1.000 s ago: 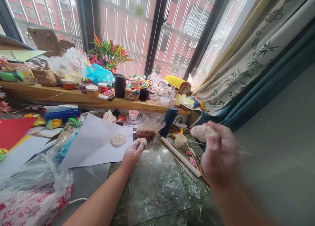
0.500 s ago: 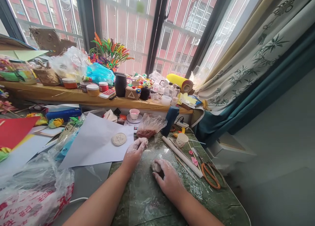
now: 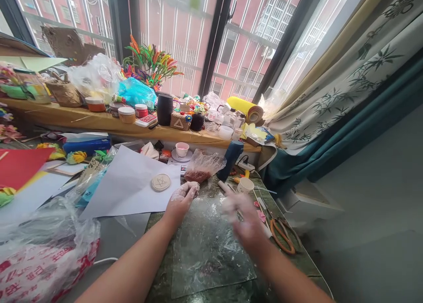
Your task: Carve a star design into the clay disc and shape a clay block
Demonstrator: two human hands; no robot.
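Observation:
My left hand (image 3: 181, 201), dusted white, rests by the right edge of a white sheet of paper (image 3: 125, 188). Its fingers are curled together; whatever they hold is hidden. Over a clear sheet (image 3: 205, 254) on the table, my right hand (image 3: 246, 219) is raised and smeared by motion. A pale lump of clay (image 3: 227, 206) shows blurred at its fingers. On the paper lies a flat round clay disc (image 3: 160, 182) with a star scored into it. A pale rolling rod (image 3: 223, 186) lies partly behind my right hand.
Scissors with orange handles (image 3: 280, 237) and a paper cup (image 3: 245, 185) are at the right. Behind my left hand sits a bag of reddish-brown material (image 3: 200, 173), beside a dark blue cylinder (image 3: 230, 160). A plastic bag (image 3: 49, 254) fills the lower left. Jars crowd the sill (image 3: 76, 120).
My right hand has lifted off the clear sheet and moved right and up, taking the clay lump along. My left hand stays in nearly the same place. The view has shifted slightly.

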